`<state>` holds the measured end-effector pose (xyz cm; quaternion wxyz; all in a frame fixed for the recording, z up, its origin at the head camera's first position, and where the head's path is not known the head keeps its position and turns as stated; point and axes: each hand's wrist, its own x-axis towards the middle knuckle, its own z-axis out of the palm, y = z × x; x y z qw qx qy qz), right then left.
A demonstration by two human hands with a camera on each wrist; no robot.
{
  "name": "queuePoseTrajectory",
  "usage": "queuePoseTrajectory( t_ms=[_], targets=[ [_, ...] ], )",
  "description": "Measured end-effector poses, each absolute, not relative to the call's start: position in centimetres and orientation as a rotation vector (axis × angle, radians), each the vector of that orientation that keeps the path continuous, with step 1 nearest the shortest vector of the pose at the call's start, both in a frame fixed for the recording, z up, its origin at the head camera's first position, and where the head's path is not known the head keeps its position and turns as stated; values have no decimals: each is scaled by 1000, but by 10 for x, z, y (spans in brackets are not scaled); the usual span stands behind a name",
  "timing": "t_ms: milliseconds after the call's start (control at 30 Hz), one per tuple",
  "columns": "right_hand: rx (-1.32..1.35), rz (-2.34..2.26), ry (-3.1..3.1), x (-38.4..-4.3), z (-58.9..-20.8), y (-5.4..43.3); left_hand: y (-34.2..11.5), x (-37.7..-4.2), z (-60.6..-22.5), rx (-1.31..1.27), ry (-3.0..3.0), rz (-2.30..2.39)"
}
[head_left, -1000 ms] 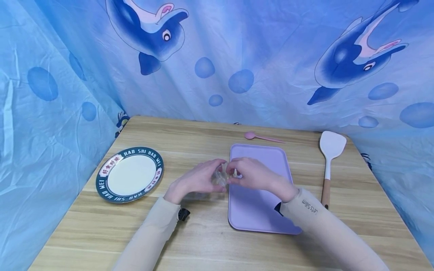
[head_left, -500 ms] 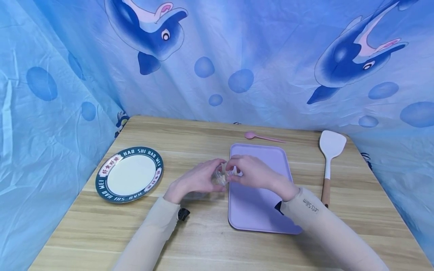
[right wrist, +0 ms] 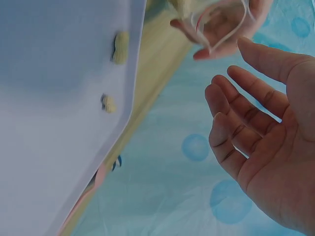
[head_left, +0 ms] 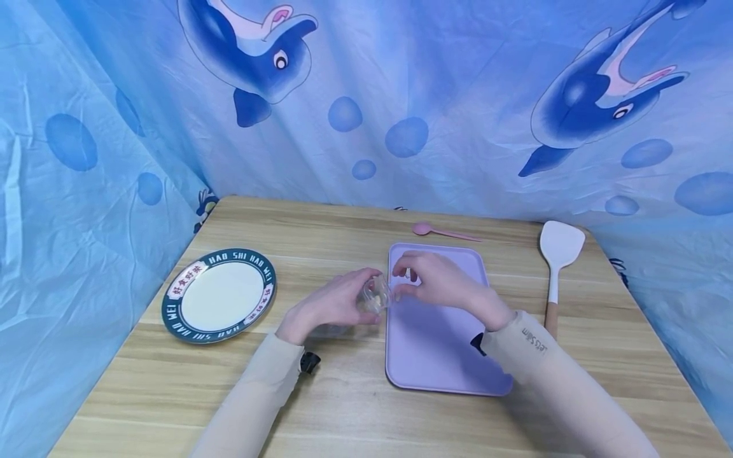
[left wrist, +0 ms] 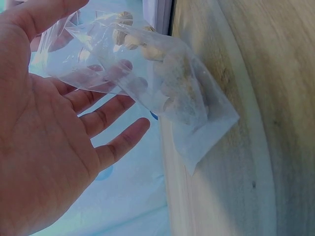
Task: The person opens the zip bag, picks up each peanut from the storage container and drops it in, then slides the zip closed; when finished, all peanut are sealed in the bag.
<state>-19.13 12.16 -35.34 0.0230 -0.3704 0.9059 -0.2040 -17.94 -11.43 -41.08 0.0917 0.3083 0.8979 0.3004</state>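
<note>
My left hand (head_left: 335,300) holds a clear zip bag (head_left: 373,298) at its mouth, left of the purple tray (head_left: 438,356). Several unshelled peanuts (left wrist: 179,83) lie in the bag's lower part, seen through the plastic in the left wrist view. The bag's opening faces right. My right hand (head_left: 441,286) hovers over the tray's left side, apart from the bag, its fingers loosely bent with nothing between them. On the tray, a larger peanut (right wrist: 119,47) and a smaller peanut (right wrist: 108,103) show in the right wrist view.
A plate (head_left: 223,296) with a dark green rim lies at the left of the wooden table (head_left: 321,407). Behind the tray is a pink spoon (head_left: 422,229). A white spatula (head_left: 561,245) with a wooden handle lies to the right. A blue curtain (head_left: 366,95) hangs behind.
My right hand has let go of the bag's edge and drawn a little to the right, over the tray. The left hand has kept its place with the bag.
</note>
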Motion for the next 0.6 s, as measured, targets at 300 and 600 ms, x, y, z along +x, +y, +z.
queuePoseTrajectory(
  t_ms=[300, 600],
  targets=[
    [-1041, -679, 2798, -214, -354, 140, -113, -179, -410, 894, 2677, 871],
    [-974, -670, 2777, -240, -374, 148, -114, -178, -410, 902, 2671, 877]
  ],
)
